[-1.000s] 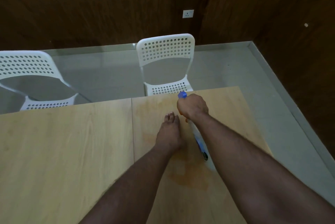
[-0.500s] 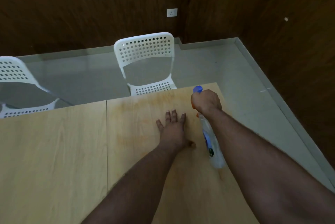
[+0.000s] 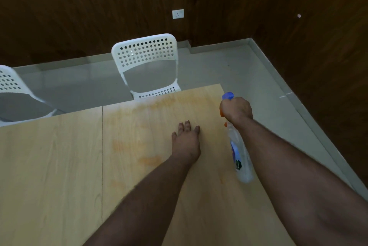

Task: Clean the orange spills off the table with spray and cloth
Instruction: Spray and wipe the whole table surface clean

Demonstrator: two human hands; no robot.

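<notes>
Holding the bottle [image 3: 239, 154] by its neck, your right hand [image 3: 236, 109] is curled tight around the trigger head, with the blue nozzle poking out above your knuckles and the clear body hanging down toward you over the table [image 3: 49, 166]. Since a second ago that hand has swung out from the middle of the right panel to near its far right corner, and the bottle has gone with it. Your left hand [image 3: 186, 142] has changed too: the fingers that were bunched together are now spread, palm down, flat on the wood and gripping nothing.

Orange spills [image 3: 149, 160] show as a smear just left of your left wrist, a fainter patch [image 3: 119, 144] further left, and a pale wash along the far edge near the chair [image 3: 146, 62]. They look wet or thinly spread but not wiped away.

No cloth is in view, and none shows under your left palm. By my reading, spraying is the step in hand and the wiping is yet to come; the stains sit left of where the nozzle now is, so you would need to aim back across.
</notes>
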